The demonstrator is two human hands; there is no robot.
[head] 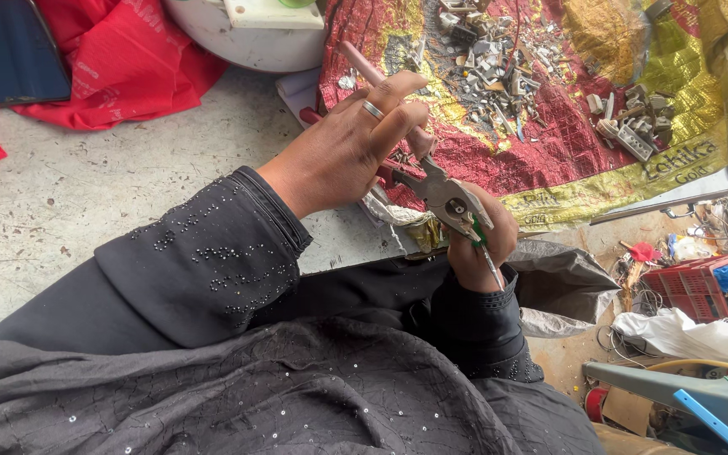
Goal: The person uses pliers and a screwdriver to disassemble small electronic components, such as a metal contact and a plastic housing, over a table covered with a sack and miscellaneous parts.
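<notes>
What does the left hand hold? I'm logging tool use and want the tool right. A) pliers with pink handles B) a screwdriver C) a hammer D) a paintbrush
A: the left hand grips pliers by their pink handles, the metal jaws meeting a green wire pinched in the right hand.

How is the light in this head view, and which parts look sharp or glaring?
Head view: soft, even daylight, faint shadows; the left hand and pliers are sharp; mild sheen on the gold foil cloth; the edges curve slightly from the wide lens.
</notes>
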